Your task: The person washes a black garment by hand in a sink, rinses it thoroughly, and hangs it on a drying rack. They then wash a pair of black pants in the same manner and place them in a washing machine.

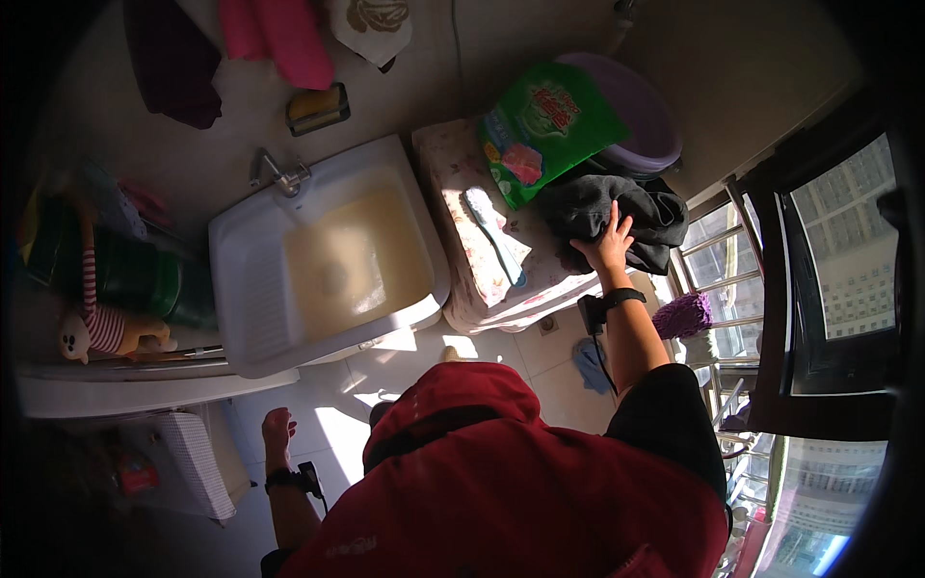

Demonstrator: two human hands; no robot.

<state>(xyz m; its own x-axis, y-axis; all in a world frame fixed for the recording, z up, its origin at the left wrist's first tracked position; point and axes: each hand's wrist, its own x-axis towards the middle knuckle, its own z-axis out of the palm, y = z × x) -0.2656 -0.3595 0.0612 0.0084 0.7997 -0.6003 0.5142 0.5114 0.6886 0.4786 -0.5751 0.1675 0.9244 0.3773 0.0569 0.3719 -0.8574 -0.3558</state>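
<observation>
My right hand (611,242) lies with spread fingers on a bundle of black cloth (654,217), at the right end of a stand with a floral cover (462,267). A scrub brush (493,235) with a blue handle and pale bristles rests on the cover, left of the bundle. Behind the cloth is a green laundry detergent bag (556,123). My left hand (277,433) hangs low over the floor, apart from everything, with its fingers partly curled. Left of the stand is a white laundry sink (249,289) with a ribbed washboard side, holding cloudy yellowish water (354,267).
A purple basin (654,137) stands behind the detergent bag. The faucet (285,177) rises at the sink's back edge. A striped plush toy (108,329) lies left of the sink. Barred windows (723,267) line the right side. A blue cloth (591,365) lies on the tiled floor.
</observation>
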